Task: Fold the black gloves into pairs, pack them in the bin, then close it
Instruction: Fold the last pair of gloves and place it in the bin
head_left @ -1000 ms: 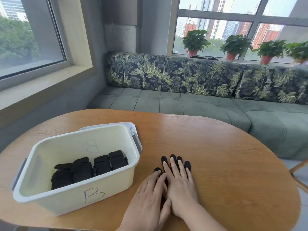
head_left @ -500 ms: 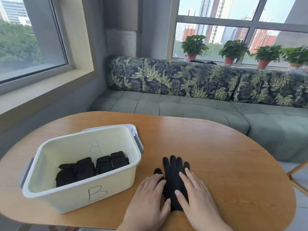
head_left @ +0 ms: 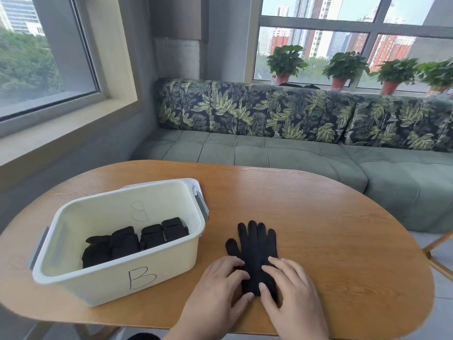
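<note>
Black gloves (head_left: 255,246) lie stacked flat on the wooden table (head_left: 331,229), fingers pointing away from me. My left hand (head_left: 218,288) rests on the cuff end from the left, fingers slightly bent on the fabric. On the right side of the cuff my right hand (head_left: 291,288) presses with straight fingers. A white bin (head_left: 122,273) marked "B" stands to the left, holding several folded black glove pairs (head_left: 132,240). The bin's lid (head_left: 196,186) is only partly visible behind the bin.
A green sofa (head_left: 282,155) with leaf-print cushions runs behind the table. Potted plants (head_left: 285,61) line the window sill. A wooden chair leg (head_left: 436,256) shows at the right edge.
Both hands slid back toward me along the gloves, uncovering the fingers and palm. They now sit at the cuff end.
</note>
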